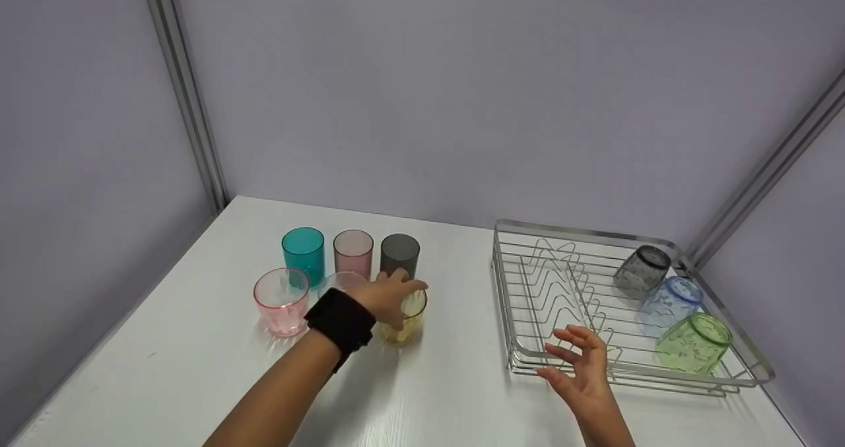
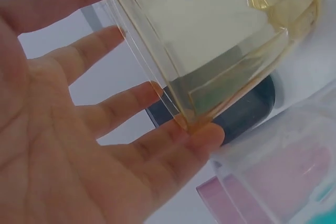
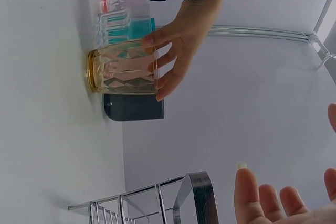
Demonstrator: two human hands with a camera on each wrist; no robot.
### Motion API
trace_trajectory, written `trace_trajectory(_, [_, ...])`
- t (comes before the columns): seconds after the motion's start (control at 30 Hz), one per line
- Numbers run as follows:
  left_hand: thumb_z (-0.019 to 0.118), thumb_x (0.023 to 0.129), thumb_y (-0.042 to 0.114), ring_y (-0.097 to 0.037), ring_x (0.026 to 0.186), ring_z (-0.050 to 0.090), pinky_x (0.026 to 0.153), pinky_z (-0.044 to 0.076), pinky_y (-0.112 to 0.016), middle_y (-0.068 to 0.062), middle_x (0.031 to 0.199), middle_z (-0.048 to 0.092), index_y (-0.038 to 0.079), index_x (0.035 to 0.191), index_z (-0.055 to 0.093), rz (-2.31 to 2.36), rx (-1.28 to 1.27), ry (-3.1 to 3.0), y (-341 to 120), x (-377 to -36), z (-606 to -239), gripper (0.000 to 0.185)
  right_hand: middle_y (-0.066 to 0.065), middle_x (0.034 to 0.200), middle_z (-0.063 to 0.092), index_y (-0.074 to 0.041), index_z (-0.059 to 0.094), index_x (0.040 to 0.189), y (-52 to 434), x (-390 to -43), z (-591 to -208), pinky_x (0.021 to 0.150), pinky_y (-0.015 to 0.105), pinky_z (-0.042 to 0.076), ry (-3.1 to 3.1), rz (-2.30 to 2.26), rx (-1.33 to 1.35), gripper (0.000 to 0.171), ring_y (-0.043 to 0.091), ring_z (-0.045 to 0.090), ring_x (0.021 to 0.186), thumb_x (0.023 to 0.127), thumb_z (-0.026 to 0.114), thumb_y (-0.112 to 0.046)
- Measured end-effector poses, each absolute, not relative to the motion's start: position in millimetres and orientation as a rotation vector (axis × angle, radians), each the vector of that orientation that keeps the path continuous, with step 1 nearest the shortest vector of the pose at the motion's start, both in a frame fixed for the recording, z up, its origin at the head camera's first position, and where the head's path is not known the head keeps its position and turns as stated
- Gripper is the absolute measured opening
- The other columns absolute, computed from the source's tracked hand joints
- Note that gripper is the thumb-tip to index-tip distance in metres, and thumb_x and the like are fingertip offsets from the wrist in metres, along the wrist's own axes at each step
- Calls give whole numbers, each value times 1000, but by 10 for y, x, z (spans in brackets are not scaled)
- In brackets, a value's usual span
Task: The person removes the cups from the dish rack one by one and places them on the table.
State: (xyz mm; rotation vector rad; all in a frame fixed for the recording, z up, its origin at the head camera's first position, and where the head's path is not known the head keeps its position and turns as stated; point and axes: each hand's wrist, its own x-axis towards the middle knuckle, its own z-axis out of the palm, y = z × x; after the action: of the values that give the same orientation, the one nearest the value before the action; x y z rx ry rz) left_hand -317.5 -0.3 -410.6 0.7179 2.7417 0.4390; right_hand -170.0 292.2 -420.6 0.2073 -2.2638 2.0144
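My left hand (image 1: 386,298) reaches over the row of glasses and holds a yellow faceted glass (image 1: 404,331) by its rim, thumb on one side and fingers on the other. That glass stands on the table or very close to it; I cannot tell which. Beside it are a clear glass (image 1: 340,280), half hidden by the hand and wristband, and a pink-rimmed glass (image 1: 284,315). Behind stand a teal cup (image 1: 304,257), a rose cup (image 1: 353,252) and a dark grey cup (image 1: 399,252). My right hand (image 1: 587,374), holding nothing, hovers by the rack's front edge with fingers loosely bent.
A wire dish rack (image 1: 581,232) stands on the right of the white table (image 1: 455,394). Along its right side, a grey glass (image 1: 640,274), a blue glass (image 1: 668,307) and a green glass (image 1: 693,344) lie tilted. Pale panels (image 1: 455,97) enclose the back and sides.
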Motion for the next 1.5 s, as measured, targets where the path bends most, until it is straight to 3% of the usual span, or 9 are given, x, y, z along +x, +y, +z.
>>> trace_trajectory(0.17, [77, 79, 19, -42, 138, 21, 106, 24, -63, -18, 150, 26, 24, 145, 37, 520, 777, 2739, -41, -3090, -4095, 77, 13, 134, 21, -11, 15, 137, 2942, -1691, -4223, 84, 32, 52, -2264, 1983, 260, 59, 11, 43, 114, 93, 51, 4])
trace_trajectory(0.3, [73, 83, 22, -39, 138, 23, 106, 17, -67, -18, 150, 26, 22, 145, 37, 701, 849, 2749, -84, -2975, -4046, 72, 14, 134, 21, -11, 14, 137, 2964, -1682, -4228, 84, 34, 52, -2306, 1945, 257, 60, 13, 42, 115, 93, 53, 2])
trace_trajectory(0.53, [70, 86, 21, -38, 135, 31, 104, 30, -60, -18, 148, 30, 18, 143, 40, 1041, 962, 2757, -198, -2733, -4049, 64, 13, 137, 21, -11, 13, 140, 2968, -1662, -4218, 84, 33, 51, -2410, 1915, 133, 66, 13, 42, 116, 92, 57, -4])
trace_trajectory(0.77, [66, 89, 25, -24, 133, 37, 107, 33, -48, -5, 143, 40, 15, 140, 43, 1385, 1067, 2616, -349, -2419, -4132, 56, 11, 136, 25, -10, 16, 138, 2942, -1677, -4219, 87, 30, 48, -2432, 1873, 173, 64, 9, 45, 114, 91, 58, -2])
trace_trajectory(0.97, [62, 90, 39, -19, 129, 42, 103, 38, -50, 4, 140, 45, 16, 139, 45, 1528, 1073, 2487, -434, -2176, -4188, 56, 9, 136, 27, -12, 18, 138, 2916, -1718, -4225, 88, 31, 46, -2460, 1849, 207, 62, 10, 44, 115, 91, 57, -1])
trace_trajectory(1.13, [62, 90, 40, -14, 126, 44, 101, 40, -49, 5, 142, 42, 20, 139, 44, 1553, 1049, 2435, -445, -2100, -4217, 55, 8, 137, 26, -12, 17, 139, 2910, -1743, -4207, 89, 30, 46, -2474, 1858, 223, 63, 15, 43, 118, 92, 58, -4])
trace_trajectory(1.27, [61, 90, 41, -12, 123, 46, 99, 42, -48, 7, 140, 43, 22, 139, 44, 1541, 1029, 2449, -439, -2097, -4241, 55, 8, 137, 26, -10, 17, 140, 2937, -1749, -4148, 88, 28, 46, -2494, 1824, 251, 63, 12, 43, 118, 92, 58, -4])
trace_trajectory(1.5, [61, 90, 41, -13, 124, 45, 100, 40, -50, 7, 140, 43, 22, 140, 42, 1545, 1045, 2450, -424, -2071, -4296, 56, 9, 137, 27, -4, 18, 140, 3172, -1794, -3951, 87, 21, 46, -2440, 1691, 421, 62, 9, 43, 119, 91, 53, 7])
